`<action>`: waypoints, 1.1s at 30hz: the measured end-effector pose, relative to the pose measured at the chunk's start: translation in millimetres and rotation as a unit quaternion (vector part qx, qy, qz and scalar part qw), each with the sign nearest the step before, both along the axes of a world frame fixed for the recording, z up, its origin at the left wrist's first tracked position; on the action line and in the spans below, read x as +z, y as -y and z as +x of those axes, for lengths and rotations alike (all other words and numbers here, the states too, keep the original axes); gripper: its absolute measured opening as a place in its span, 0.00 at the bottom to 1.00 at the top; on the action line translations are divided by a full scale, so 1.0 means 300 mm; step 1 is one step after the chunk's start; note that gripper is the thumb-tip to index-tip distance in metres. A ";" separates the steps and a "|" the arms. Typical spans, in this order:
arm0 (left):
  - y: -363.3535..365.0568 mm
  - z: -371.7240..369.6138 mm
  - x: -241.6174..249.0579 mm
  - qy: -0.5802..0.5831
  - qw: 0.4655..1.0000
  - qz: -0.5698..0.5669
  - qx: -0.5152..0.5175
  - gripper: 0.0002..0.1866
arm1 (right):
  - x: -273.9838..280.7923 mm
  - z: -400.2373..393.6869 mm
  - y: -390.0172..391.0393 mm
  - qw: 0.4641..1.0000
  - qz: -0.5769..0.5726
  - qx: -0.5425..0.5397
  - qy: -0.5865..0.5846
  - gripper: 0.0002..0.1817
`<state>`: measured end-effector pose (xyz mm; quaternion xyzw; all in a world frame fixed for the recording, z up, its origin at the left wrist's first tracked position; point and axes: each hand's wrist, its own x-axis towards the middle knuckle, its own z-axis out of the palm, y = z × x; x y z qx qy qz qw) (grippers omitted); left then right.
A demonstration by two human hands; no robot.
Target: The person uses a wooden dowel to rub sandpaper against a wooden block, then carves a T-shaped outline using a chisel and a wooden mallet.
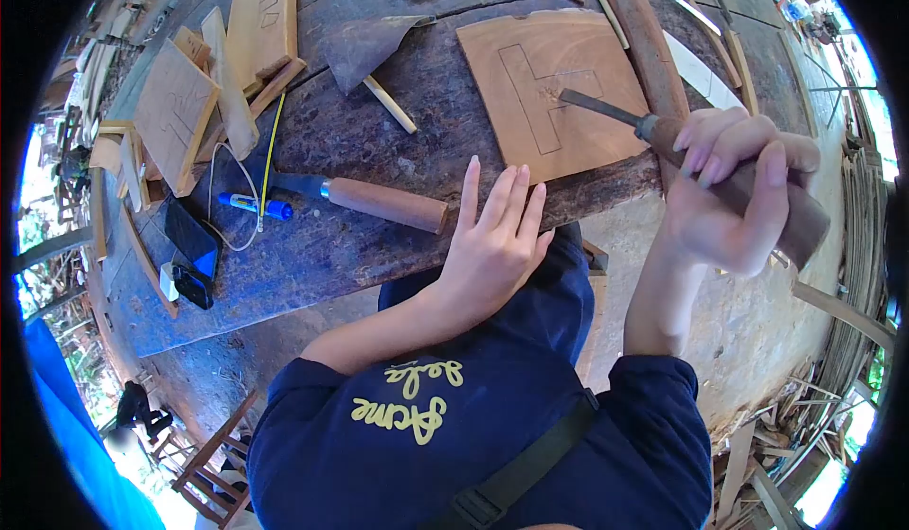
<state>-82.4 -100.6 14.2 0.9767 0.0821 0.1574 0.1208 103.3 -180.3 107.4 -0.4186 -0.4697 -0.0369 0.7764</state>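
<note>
A chisel (606, 110) with a thick wooden handle is gripped in my right hand (739, 185), whose fingers curl round the handle. The blade's tip is over a flat wooden board (615, 52), pointing at a small roughened spot inside a pencilled T-shaped outline. My left hand (499, 241) has its fingers stretched out, the fingertips beside the board's lower left corner at the table edge. Left of that hand, a second chisel (388, 203) with a wooden handle lies on the table.
The dark workbench (331, 256) holds wood pieces (175, 114), a sheet-like scrap (369, 45) over a light stick, a blue marker (256, 205), a phone (192, 237) and a cord. A dark wooden bar (649, 47) lies along the board's right side.
</note>
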 end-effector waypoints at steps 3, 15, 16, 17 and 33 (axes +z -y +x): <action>0.000 0.002 -0.006 0.003 1.000 0.003 0.001 0.25 | 0.003 -0.008 -0.001 1.000 0.004 0.015 -0.002 0.05; -0.007 0.005 -0.008 0.020 1.000 -0.014 0.004 0.23 | 0.046 -0.052 -0.056 0.990 -0.021 -0.130 -0.051 0.05; -0.007 0.005 -0.008 0.021 1.000 -0.014 0.004 0.22 | 0.051 -0.055 -0.059 0.988 -0.030 -0.142 -0.050 0.06; -0.008 0.005 -0.008 0.021 1.000 -0.015 0.004 0.22 | 0.054 -0.060 -0.062 0.986 -0.040 -0.154 -0.048 0.06; -0.012 0.000 0.002 0.017 0.999 -0.033 0.001 0.23 | 0.005 -0.247 -0.027 0.972 -0.063 -0.213 -0.081 0.04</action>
